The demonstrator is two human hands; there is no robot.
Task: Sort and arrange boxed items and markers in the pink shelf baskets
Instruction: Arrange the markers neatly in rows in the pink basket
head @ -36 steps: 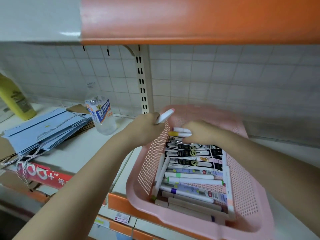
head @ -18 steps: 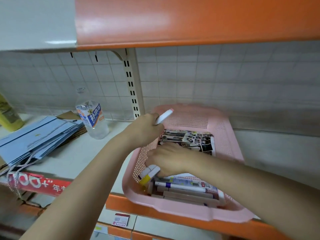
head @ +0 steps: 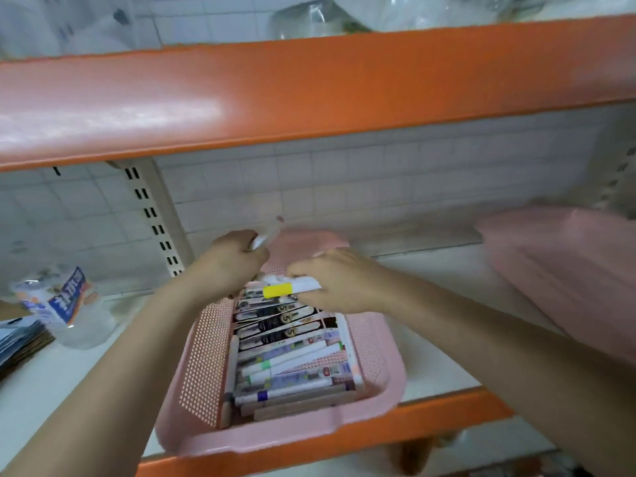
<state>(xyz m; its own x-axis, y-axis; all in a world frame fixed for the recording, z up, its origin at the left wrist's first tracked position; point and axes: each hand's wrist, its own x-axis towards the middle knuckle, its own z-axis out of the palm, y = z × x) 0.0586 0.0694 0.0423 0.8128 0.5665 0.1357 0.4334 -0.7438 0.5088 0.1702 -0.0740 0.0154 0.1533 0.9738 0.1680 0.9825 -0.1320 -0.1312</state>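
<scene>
- Pink plastic fills the head view: a perforated pink basket (head: 210, 366) sits at the front edge of the shelf (head: 440, 273), and a second pink basket (head: 564, 270), blurred, lies well apart to the right.
- Inside the near basket, boxed items (head: 282, 321) with dark printed faces are lined up in its middle and far part, while loose markers (head: 292, 364) lie crosswise nearer the front wall.
- The left hand (head: 230, 266) is curled round a white marker (head: 266, 235) that pokes up past the thumb, above the basket's far left corner.
- The right hand (head: 340, 284) pinches a yellow-capped marker (head: 290, 290), held level over the far end of the boxes.
- Judged from this, sorting is partly done: the boxes look orderly, the markers less so, and two markers are not yet placed.
- Against the frame half a second back, the right hand has moved from the basket's near left corner to its far end, bringing the yellow-capped marker along; the left hand keeps its marker in much the same spot.
- The camera has tilted up, showing the orange upper shelf (head: 309, 91) and the second basket.
- A water bottle (head: 65, 304) stands left of the basket.
</scene>
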